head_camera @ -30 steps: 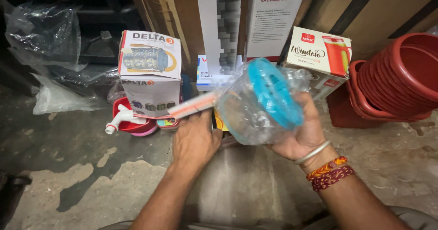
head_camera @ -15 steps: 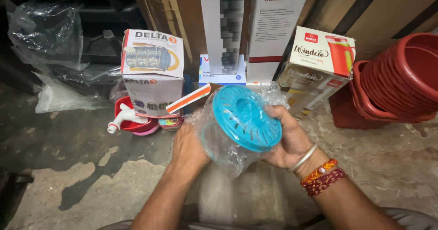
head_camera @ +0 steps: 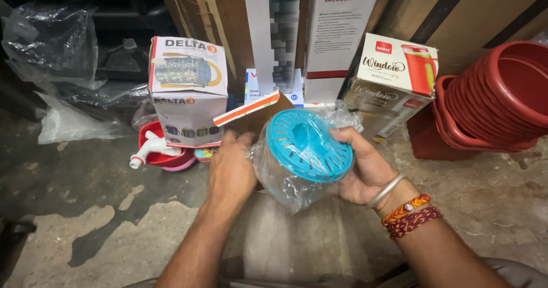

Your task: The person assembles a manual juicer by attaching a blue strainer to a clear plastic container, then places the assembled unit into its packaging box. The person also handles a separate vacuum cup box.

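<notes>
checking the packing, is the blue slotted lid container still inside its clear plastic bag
Inside. Crinkled clear plastic bag wraps the round clear container with blue slotted lid, held between left hand and right hand.

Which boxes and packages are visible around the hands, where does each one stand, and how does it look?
Jug box: left, on the floor, white and grey, jug picture.
Pitcher box: right, tilted, cream, red pitcher picture.
Tall box: back centre, upright, white, red band.
Small box: behind the hands, white and blue.
Wrapped container: between left hand and right hand, clear plastic, blue slotted lid.
</notes>
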